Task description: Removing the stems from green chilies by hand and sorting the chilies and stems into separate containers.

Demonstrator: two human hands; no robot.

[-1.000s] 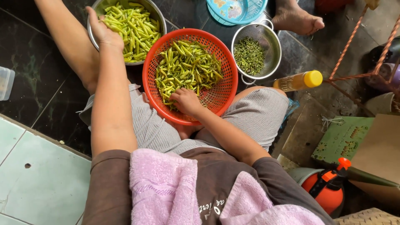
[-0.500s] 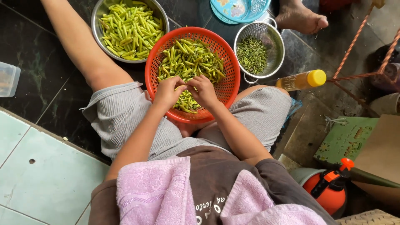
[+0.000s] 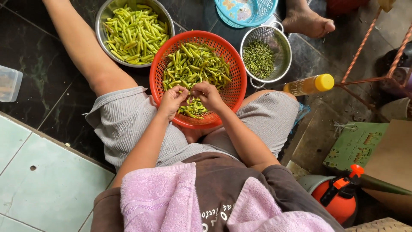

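You are bending both wrists inward over the red basket, left hand and right hand each keeping a narrow grip on one green chili.

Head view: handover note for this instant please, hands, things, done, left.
Left hand and right hand: both over the near side of the red basket, fingertips together on one green chili.
Red basket sits in the lap, holding a heap of green chilies.
Steel bowl on the floor past the left knee: plenty of chilies in it.
Small steel colander to the right: holds small green bits, look like stems.
Left: the basket's heap is still large.
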